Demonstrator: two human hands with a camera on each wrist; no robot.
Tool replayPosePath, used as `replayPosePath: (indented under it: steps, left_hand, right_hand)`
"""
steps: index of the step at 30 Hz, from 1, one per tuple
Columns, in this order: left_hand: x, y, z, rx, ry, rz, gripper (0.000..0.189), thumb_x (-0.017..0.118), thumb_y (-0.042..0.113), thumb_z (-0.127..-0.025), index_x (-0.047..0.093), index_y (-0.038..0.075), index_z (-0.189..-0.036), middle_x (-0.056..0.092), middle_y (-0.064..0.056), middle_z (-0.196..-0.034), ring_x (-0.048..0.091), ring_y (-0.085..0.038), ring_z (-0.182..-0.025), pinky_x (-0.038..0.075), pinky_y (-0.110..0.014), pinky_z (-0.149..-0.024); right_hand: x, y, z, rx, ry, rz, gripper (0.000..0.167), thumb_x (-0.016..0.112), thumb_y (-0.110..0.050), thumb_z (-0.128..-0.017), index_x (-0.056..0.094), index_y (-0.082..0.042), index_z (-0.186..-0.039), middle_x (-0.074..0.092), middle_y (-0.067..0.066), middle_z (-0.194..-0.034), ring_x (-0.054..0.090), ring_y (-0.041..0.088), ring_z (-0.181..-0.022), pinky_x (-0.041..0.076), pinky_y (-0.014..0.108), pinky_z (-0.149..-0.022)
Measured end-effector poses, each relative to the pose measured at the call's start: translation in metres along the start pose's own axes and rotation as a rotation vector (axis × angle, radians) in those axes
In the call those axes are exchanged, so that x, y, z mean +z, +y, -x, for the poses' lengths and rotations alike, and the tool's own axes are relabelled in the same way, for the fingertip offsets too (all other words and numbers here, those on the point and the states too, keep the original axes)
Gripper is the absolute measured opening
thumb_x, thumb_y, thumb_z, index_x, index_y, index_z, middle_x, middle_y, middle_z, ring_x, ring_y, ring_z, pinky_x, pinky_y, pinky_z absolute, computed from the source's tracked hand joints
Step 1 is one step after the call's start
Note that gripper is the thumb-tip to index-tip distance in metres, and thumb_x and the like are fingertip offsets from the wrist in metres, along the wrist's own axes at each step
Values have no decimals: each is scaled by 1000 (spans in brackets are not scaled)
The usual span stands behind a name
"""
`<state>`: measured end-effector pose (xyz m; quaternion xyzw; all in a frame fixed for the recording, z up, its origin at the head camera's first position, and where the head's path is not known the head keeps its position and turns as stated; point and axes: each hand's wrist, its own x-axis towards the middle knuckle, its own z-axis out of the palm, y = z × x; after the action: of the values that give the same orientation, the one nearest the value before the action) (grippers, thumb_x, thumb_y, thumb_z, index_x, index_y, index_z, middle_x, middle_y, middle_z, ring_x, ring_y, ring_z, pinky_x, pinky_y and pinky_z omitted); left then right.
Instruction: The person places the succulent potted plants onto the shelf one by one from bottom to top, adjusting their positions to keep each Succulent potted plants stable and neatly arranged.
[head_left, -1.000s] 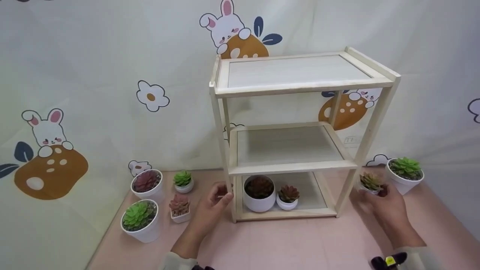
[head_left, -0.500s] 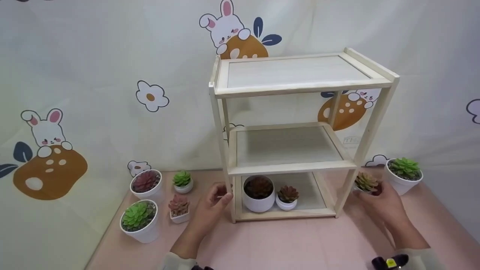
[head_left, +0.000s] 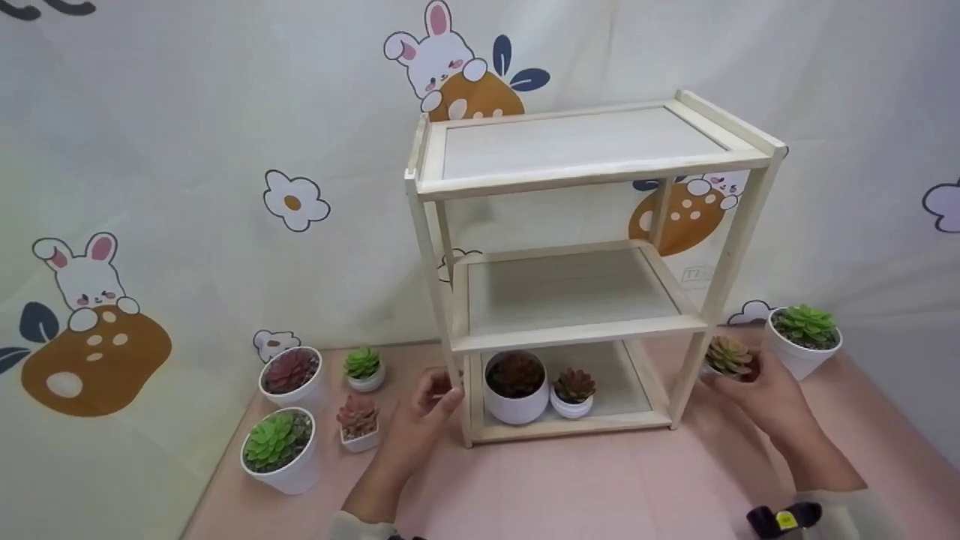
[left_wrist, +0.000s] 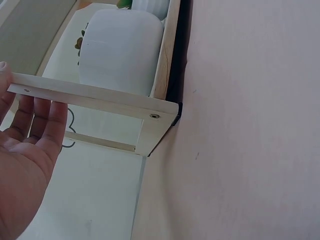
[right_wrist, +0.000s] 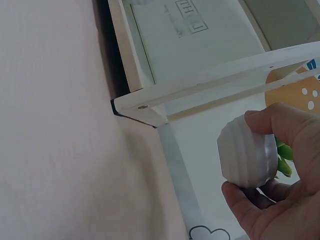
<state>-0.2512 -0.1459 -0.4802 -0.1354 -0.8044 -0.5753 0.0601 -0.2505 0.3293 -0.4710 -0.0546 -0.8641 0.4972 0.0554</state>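
My left hand [head_left: 424, 411] grips the front left post of a three-tier wooden shelf [head_left: 581, 332]. In the left wrist view the thumb is on one side of the post [left_wrist: 90, 95] and the fingers on the other. My right hand [head_left: 772, 394] holds a small potted succulent [head_left: 727, 355] with reddish-green leaves, just right of the shelf's front right post. The right wrist view shows its white faceted pot [right_wrist: 247, 152] pinched between thumb and fingers, lifted off the table. On the bottom tier stand a round white pot with a dark red succulent [head_left: 516, 386] and a smaller reddish-brown succulent [head_left: 574, 394].
Left of the shelf stand a dark red succulent [head_left: 291, 375], a large green succulent [head_left: 279, 450], a small green succulent [head_left: 364, 367] and a pink succulent [head_left: 358, 424]. Another green succulent [head_left: 804, 337] stands at the back right. A patterned cloth [head_left: 187, 150] hangs behind the pink table [head_left: 585, 495].
My right hand has moved the potted succulent slightly left, toward the shelf's right post. The left hand keeps its grip on the left post. The head view has shifted a little.
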Motion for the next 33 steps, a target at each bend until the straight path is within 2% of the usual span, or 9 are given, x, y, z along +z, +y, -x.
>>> replayPosePath:
  steps: [2, 4, 7, 14, 16, 22, 25, 29, 33]
  left_hand:
    - [0, 1, 0, -7, -4, -10, 35, 66, 31, -103, 62, 9, -129, 66, -7, -118, 60, -19, -115, 49, -38, -109]
    - [-1, 1, 0, -3, -2, -9, 34, 66, 31, -103, 62, 9, -129, 66, -7, -118, 60, -19, -115, 50, -38, -108]
    - [-1, 1, 0, 1, 1, -7, 34, 66, 31, -103, 62, 10, -129, 66, -8, -119, 60, -21, -117, 50, -42, -107]
    - [0, 0, 1, -44, 4, -20, 37, 65, 37, -102, 62, 15, -132, 65, -6, -122, 60, -21, -119, 48, -47, -109]
    - [0, 0, 1, -51, 3, -25, 37, 65, 38, -102, 62, 17, -132, 65, -4, -123, 60, -21, -120, 47, -48, -110]
    - [2, 0, 0, -33, -10, -14, 35, 65, 33, -103, 61, 15, -133, 65, -7, -125, 60, -23, -122, 47, -49, -111]
    - [2, 0, -1, -26, -15, 0, 34, 65, 31, -103, 61, 14, -132, 65, -9, -125, 60, -23, -121, 47, -49, -110]
    - [1, -2, 0, -38, -14, -3, 37, 66, 36, -102, 62, 15, -132, 65, -7, -124, 60, -23, -120, 47, -49, -110]
    - [0, -2, 1, -24, -11, 0, 38, 66, 37, -102, 62, 13, -131, 65, -7, -123, 60, -24, -120, 49, -43, -108]
  right_hand:
    - [0, -1, 2, -3, 7, 25, 99, 80, -27, -92, 16, 3, -162, 39, 35, -154, 41, 51, -142, 44, 58, -113]
    - [-1, -2, 4, 5, 9, 43, 97, 80, -30, -92, 21, 5, -160, 42, 34, -153, 44, 49, -140, 50, 43, -106]
    - [-3, -5, 8, 13, 5, 64, 90, 80, -33, -92, 30, 9, -154, 47, 33, -150, 48, 45, -136, 49, 19, -91]
    - [-11, -9, 20, -1, -3, 147, 88, 81, -33, -91, 32, 11, -150, 47, 35, -147, 49, 45, -132, 46, 17, -87]
    - [-14, -10, 24, -2, -6, 165, 86, 81, -33, -91, 34, 11, -148, 49, 35, -144, 51, 44, -129, 42, 10, -81]
    - [-18, -10, 35, 14, -42, 164, 86, 83, -33, -90, 35, 11, -148, 50, 35, -145, 52, 41, -130, 42, 7, -80]
    - [-18, -12, 37, 2, -50, 159, 86, 83, -32, -90, 36, 10, -148, 51, 34, -144, 59, 22, -120, 44, 7, -81]
    - [-17, -16, 40, -32, -57, 117, 80, 84, -25, -89, 38, 9, -145, 53, 30, -141, 53, -10, -103, 49, 9, -82]
    - [-14, -20, 45, -70, -57, 61, 75, 84, -16, -88, 39, 9, -142, 55, 28, -139, 53, -18, -99, 52, 11, -83]
